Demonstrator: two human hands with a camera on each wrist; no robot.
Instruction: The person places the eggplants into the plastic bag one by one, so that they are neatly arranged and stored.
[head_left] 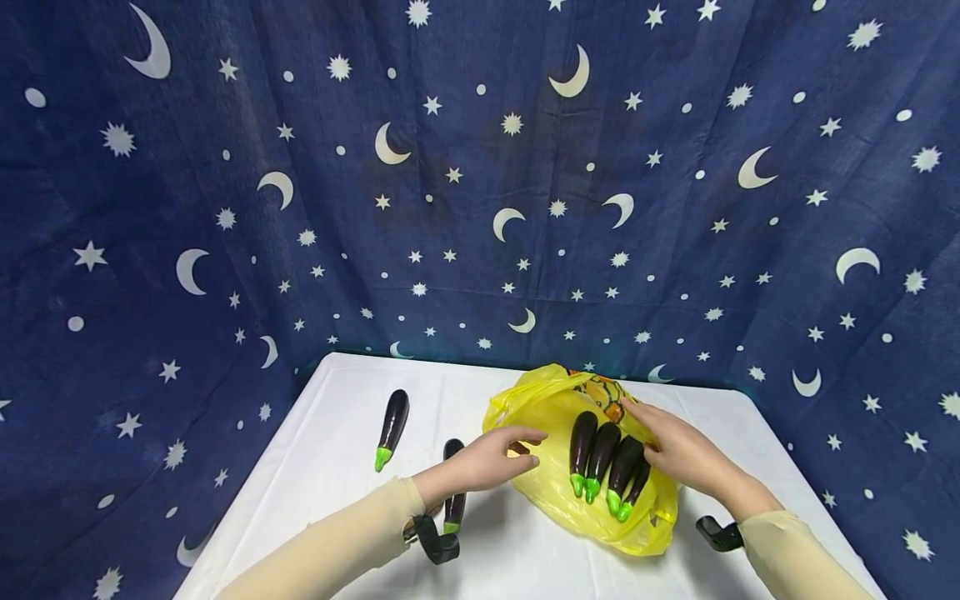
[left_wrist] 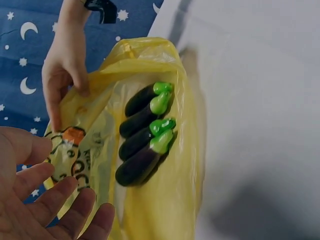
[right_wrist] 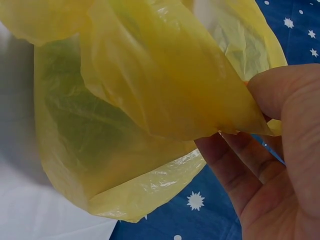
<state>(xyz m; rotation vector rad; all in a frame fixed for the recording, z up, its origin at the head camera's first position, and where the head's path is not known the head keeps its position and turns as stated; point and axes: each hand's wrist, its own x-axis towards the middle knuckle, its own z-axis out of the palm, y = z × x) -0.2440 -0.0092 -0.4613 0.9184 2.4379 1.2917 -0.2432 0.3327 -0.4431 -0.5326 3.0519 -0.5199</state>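
A yellow plastic bag (head_left: 540, 479) lies on the table with its mouth spread. Several dark eggplants (head_left: 602, 454) with bright green stems are side by side within it. My right hand (head_left: 688, 448) pinches the bag's edge between thumb and fingers, as the right wrist view shows. Left of the bag's mouth hovers my left hand (head_left: 491, 458), holding nothing, its fingers loosely bent. Beneath the left wrist lies an eggplant (head_left: 454, 507), partly hidden by the arm. Farther left, another eggplant (head_left: 393, 425) rests on the table, stem toward me.
A white cloth covers the table (head_left: 322, 450). Behind it and at both sides hangs a dark blue curtain (head_left: 480, 183) with moons and stars. Each wrist wears a black camera mount, one of them the left mount (head_left: 437, 542).
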